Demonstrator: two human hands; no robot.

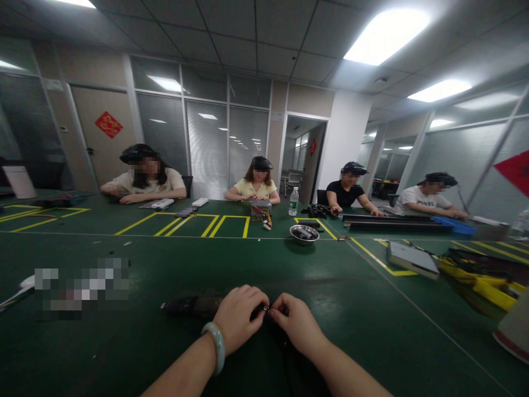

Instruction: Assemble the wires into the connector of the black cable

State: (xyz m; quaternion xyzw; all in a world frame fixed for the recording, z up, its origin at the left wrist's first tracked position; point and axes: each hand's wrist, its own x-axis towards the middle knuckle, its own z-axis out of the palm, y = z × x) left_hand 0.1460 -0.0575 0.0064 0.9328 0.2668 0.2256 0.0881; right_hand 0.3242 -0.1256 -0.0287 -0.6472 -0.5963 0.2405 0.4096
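Note:
A dark cylindrical tool (194, 306) with a narrow tip lies level just above or on the green table, its tip pointing left. My left hand (240, 318), with a pale bangle on the wrist, is closed over its right end. A dark end with a small metallic spot shows between the fingertips. Meeting it from the right, my right hand (298, 324) is closed in a pinch; what the fingers hold is too small and hidden to name. Something dark, perhaps a cable, runs below my right hand, but shadow blurs it.
A metal bowl (305, 234) of dark parts stands ahead. At right are a grey flat box (412, 259) and a yellow tray (494, 291). Several people sit across the table, near a water bottle (293, 202) and a wired metal box (261, 208).

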